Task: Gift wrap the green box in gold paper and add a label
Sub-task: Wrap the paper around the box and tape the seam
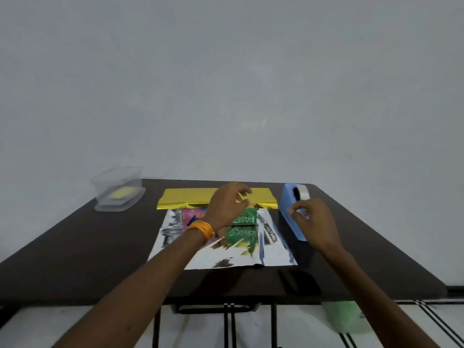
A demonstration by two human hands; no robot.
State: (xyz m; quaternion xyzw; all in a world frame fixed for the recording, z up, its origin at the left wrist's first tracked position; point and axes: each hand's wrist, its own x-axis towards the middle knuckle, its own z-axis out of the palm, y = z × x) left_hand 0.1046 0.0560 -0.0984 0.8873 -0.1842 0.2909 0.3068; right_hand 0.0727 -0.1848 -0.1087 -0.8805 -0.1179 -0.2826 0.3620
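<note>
The green box (244, 221) lies on the shiny silver inside of the gold paper (218, 195), whose far edge is folded over so its gold side shows. My left hand (226, 205) hovers over the box and the gold fold with loosely curled fingers, and I cannot tell whether it touches the paper. My right hand (312, 222) is at the blue tape dispenser (292, 209), fingertips pinched at the tape end below the white roll (301, 193). The box's left part is hidden by my left hand.
A clear plastic tub (118, 189) with yellow notes inside stands at the back left corner of the dark table (75, 247). A black object (298, 282) lies near the front edge. A green thing (344, 315) sits below the table at right.
</note>
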